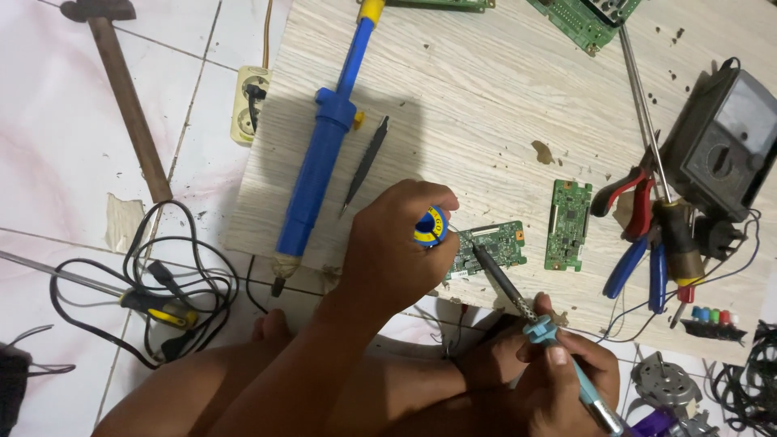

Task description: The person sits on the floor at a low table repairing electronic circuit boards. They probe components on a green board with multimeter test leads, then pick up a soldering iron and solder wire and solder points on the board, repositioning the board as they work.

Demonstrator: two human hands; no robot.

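My left hand (388,243) is closed around a small blue and yellow solder spool (431,226), held just left of a small green circuit board (494,244) on the wooden board. My right hand (566,364) grips the light blue handle of a soldering iron (518,299). Its dark tip rests on the left part of that circuit board. A thin strand of solder seems to run from the spool toward the tip.
A second green circuit board (568,224) lies to the right. Pliers (635,222), a screwdriver (660,162) and a multimeter (724,146) crowd the right side. A blue desoldering pump (324,146) and black tweezers (366,162) lie left. A hammer (121,81), a power socket (249,101) and cables (154,291) are on the floor.
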